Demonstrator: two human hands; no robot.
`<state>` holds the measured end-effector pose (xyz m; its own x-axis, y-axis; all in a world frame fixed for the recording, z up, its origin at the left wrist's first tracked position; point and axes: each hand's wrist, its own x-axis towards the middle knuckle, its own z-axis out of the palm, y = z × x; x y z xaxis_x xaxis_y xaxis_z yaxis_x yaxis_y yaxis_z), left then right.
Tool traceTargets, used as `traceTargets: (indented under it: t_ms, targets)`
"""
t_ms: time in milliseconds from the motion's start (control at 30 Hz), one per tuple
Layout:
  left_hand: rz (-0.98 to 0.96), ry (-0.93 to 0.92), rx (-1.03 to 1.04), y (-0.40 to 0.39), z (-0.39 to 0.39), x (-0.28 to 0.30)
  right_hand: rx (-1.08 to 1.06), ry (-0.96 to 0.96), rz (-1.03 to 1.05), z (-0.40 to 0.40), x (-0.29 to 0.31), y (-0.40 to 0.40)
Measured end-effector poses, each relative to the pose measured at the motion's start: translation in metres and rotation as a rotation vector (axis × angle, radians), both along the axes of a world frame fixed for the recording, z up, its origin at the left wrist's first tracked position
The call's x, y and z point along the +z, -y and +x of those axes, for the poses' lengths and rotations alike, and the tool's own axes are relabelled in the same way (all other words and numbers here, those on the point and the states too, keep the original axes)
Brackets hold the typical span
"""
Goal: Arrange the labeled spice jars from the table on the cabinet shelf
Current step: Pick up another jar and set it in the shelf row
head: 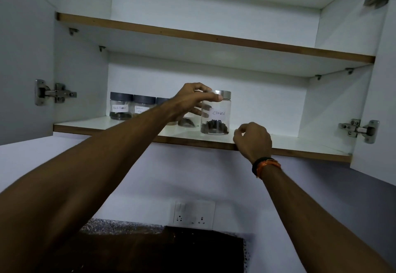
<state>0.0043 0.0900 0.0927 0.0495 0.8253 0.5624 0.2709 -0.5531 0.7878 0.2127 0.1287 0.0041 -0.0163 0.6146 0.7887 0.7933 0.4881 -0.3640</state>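
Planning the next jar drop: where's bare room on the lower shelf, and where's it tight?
Free: the lower shelf from the Cloves jar rightward to the cabinet wall, behind the right hand; also a short strip left of the Black Pepper jar. Crowded: between those two jars, a packed row under the left hand.
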Motion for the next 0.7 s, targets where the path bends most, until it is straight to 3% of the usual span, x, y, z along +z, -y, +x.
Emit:
traceTargets:
  t_ms: [100,167,433,700]
  targets:
    - [-0.010,-0.039,0.018,-0.021,0.000,0.003,-0.021,0.193,-0.056,0.001,-0.003,-0.017]
    - [-0.024,-0.063,0.019,-0.034,0.000,0.003,-0.018,0.221,-0.019,0.003,-0.006,-0.024]
    - [-0.048,-0.117,0.042,-0.096,-0.009,0.004,-0.160,0.152,0.195,-0.002,-0.020,-0.047]
    - [-0.048,-0.142,0.042,-0.135,-0.017,-0.003,-0.170,0.103,0.231,-0.002,-0.024,-0.050]
